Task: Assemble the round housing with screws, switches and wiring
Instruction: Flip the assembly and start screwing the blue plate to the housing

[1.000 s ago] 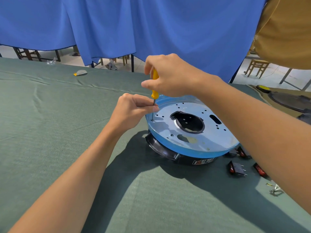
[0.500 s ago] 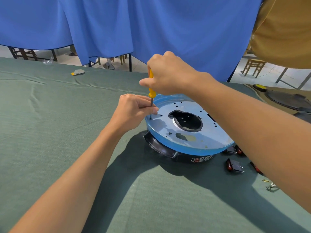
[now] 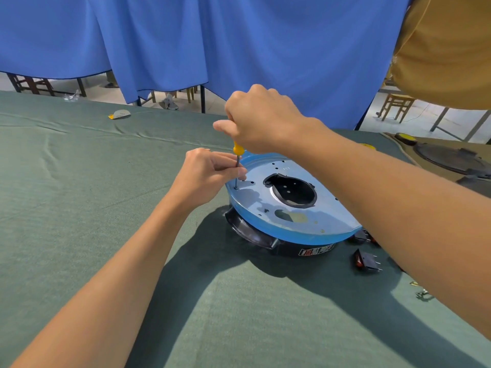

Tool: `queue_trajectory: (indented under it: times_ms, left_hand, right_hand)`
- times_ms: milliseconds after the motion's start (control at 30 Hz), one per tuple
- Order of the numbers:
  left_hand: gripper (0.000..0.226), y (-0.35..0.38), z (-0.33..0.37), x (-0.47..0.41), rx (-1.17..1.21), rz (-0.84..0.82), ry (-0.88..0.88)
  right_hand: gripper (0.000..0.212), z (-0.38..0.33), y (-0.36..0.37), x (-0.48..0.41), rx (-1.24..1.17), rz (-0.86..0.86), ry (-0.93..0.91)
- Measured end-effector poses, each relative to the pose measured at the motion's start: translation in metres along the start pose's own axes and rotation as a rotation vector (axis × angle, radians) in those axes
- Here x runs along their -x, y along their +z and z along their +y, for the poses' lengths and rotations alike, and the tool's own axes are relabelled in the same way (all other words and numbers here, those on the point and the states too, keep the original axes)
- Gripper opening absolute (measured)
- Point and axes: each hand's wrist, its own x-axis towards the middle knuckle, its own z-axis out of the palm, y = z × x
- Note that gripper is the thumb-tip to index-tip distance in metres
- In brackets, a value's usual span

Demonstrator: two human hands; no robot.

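The round housing point(image 3: 289, 229) lies upside down on the green cloth, a blue-filmed metal plate on top of a black body. My right hand point(image 3: 261, 119) grips the yellow handle of a screwdriver point(image 3: 237, 152) that stands upright, its tip in a hole at the plate's left edge. My left hand point(image 3: 206, 175) pinches the steel shaft just above the plate. The screw under the tip is hidden. Black rocker switches point(image 3: 368, 261) with red faces lie right of the housing.
Small metal terminals point(image 3: 423, 294) lie near the right edge under my right forearm. A second dark round housing point(image 3: 451, 159) sits at the far right. A small grey and yellow scrap point(image 3: 120, 114) lies at the table's far edge. Blue curtains hang behind.
The screwdriver stays on the same hole at the plate's left edge. My right hand has turned slightly on the handle; the left hand keeps its pinch on the shaft.
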Motion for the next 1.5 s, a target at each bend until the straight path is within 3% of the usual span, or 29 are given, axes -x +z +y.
queue_trajectory:
  times_ms: [133,233,433,567,700,900,1033,1167,1233,1367,1500]
  left_hand:
    - [0.015,-0.003,-0.001,-0.002,-0.030,-0.098,-0.013]
    - [0.018,-0.004,-0.002,-0.002,-0.010,-0.134,-0.073]
    - [0.009,0.004,0.000,0.000,-0.011,0.060,-0.059]
    - [0.009,0.002,0.000,-0.002,0.011,-0.008,-0.061]
    - [0.017,0.001,-0.002,-0.002,0.008,-0.097,-0.093]
    - [0.008,0.006,0.004,0.002,0.014,0.089,-0.024]
    - [0.008,0.003,0.000,-0.001,0.004,0.031,-0.046]
    - [0.015,0.002,-0.002,-0.001,0.044,-0.044,-0.086]
    - [0.012,0.003,0.000,0.000,0.054,-0.005,-0.062]
    - [0.006,0.005,0.002,0.003,0.056,0.145,-0.024]
    - [0.007,0.004,0.000,0.000,0.019,0.068,-0.061]
  right_hand:
    - [0.029,0.004,-0.003,-0.004,-0.115,-0.151,-0.096]
    - [0.015,0.006,-0.003,-0.006,-0.137,-0.107,-0.111]
    - [0.023,0.004,0.006,-0.006,-0.062,-0.059,-0.004]
    - [0.028,0.004,0.001,-0.004,-0.115,-0.117,-0.046]
    - [0.016,0.006,-0.002,-0.006,-0.150,-0.098,-0.110]
    - [0.024,0.005,0.005,-0.004,-0.046,-0.018,0.015]
    - [0.032,0.004,0.000,-0.004,-0.105,-0.087,-0.015]
    - [0.016,0.005,-0.007,-0.008,-0.161,-0.074,-0.106]
    - [0.011,0.006,-0.005,-0.008,-0.141,-0.044,-0.058]
    - [0.028,0.005,0.001,-0.006,-0.052,-0.010,0.034]
    - [0.028,0.007,-0.004,-0.006,-0.137,-0.084,-0.098]
